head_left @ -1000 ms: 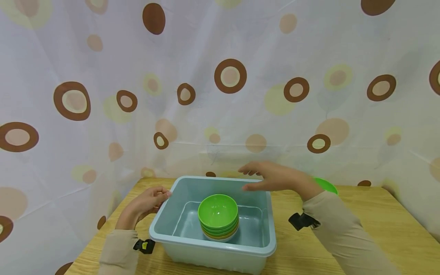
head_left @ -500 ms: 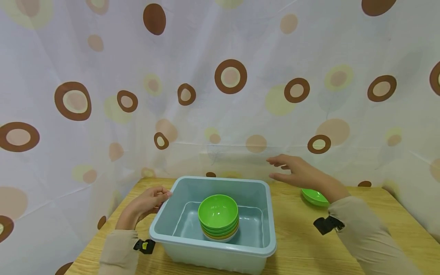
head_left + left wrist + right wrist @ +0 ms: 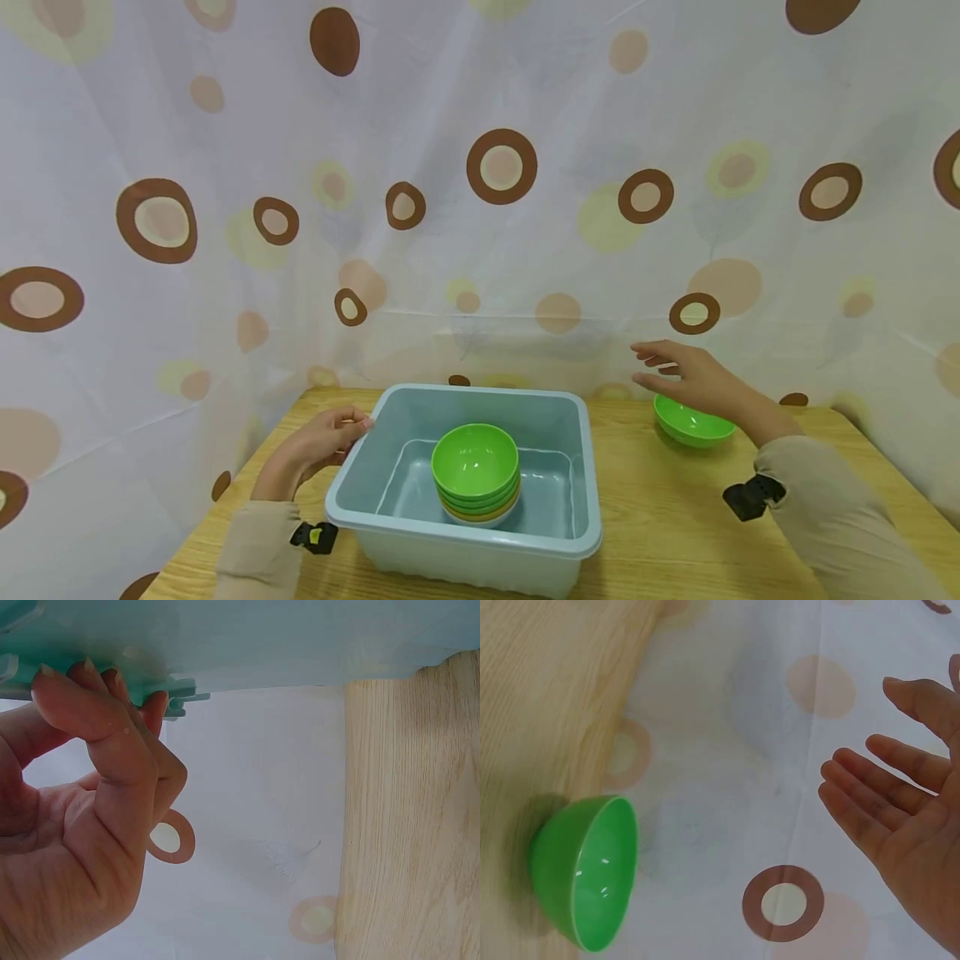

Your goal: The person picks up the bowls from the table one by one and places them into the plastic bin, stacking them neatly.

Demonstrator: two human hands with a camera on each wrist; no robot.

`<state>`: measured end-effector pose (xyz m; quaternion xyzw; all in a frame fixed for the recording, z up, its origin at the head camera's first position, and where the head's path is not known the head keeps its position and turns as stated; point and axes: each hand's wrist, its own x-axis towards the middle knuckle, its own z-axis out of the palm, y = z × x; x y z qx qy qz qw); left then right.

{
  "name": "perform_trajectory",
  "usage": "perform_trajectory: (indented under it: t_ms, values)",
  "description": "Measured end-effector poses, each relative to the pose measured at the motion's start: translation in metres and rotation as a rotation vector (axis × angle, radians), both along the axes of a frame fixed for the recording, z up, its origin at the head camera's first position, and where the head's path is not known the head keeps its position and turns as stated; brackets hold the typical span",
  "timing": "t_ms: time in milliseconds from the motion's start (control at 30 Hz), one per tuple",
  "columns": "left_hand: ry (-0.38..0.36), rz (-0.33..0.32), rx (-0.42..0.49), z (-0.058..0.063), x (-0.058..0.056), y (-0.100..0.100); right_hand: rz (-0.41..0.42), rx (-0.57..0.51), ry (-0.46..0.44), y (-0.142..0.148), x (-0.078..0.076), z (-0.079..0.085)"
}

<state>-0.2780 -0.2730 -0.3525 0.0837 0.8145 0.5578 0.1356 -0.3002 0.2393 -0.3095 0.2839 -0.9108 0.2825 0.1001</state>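
Note:
A pale blue plastic basin (image 3: 465, 542) stands on the table with a stack of bowls (image 3: 476, 467) inside, a green one on top and a yellowish and a white one lower down. My left hand (image 3: 318, 446) grips the basin's left rim. In the left wrist view, the fingers (image 3: 97, 712) curl up under that rim. Over the table to the right, my right hand (image 3: 693, 379) hovers with fingers extended and nothing in it. Just below and behind it sits a single green bowl (image 3: 693, 427), upright; the right wrist view shows this bowl (image 3: 585, 870) apart from the hand.
The wooden table (image 3: 660, 525) extends right of the basin. A white curtain (image 3: 570, 250) with brown and beige circles hangs behind the table and along both sides.
My right hand has moved right, from over the basin's right rear corner to near the lone green bowl, which now shows more fully. The left hand and basin have stayed put.

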Motion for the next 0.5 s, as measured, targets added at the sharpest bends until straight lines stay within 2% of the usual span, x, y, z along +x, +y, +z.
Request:
perform_trajectory:
  t_ms: [267, 500]
  values:
    - [0.006, 0.000, -0.003, -0.002, 0.000, -0.001, -0.071, -0.017, -0.004, 0.025, -0.009, -0.019]
    - [0.009, -0.006, -0.002, -0.001, -0.001, -0.001, -0.144, -0.017, -0.049, 0.040, -0.015, -0.033]
